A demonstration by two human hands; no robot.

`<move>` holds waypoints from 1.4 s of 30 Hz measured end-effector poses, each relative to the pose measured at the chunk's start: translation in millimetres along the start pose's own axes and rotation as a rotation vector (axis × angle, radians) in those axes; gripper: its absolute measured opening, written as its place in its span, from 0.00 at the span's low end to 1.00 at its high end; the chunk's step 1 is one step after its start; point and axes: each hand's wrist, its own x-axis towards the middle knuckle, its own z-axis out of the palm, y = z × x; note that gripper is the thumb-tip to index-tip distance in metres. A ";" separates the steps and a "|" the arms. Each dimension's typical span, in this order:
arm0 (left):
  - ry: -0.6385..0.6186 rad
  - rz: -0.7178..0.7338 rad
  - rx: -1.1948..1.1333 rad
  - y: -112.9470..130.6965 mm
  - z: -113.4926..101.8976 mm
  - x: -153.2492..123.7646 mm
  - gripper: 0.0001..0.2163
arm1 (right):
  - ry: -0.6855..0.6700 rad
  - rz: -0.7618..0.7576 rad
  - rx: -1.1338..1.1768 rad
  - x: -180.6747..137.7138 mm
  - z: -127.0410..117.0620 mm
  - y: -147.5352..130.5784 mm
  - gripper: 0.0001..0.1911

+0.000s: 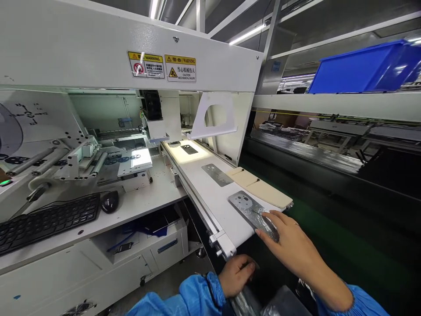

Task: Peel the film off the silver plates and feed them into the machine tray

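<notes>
At the near end of a white conveyor belt, my right hand grips a grey phone back cover by its near end, thumb on one edge and fingers on the other. The cover has camera holes at its far end and a shiny, wrinkled film over its surface. Just below the belt's end, my left hand is curled closed. A thin edge shows by its thumb, but I cannot make out what it is. Another phone back cover lies farther up the belt, and a darker cover sits on the lit section.
A cream side board flanks the belt on the right. To the left are a black keyboard, a mouse and machine rollers. A white machine hood hangs above the belt. A blue bin stands on the right shelf.
</notes>
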 end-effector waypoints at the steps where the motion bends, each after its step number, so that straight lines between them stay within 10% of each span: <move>1: -0.006 0.003 0.006 0.1 0.0 0.4 0.28 | -0.007 0.006 -0.003 0.8 -0.2 0.5 0.26; 42: -0.017 0.015 -0.052 -0.3 -0.5 1.7 0.32 | 0.079 -0.020 0.002 -19.0 4.0 20.4 0.27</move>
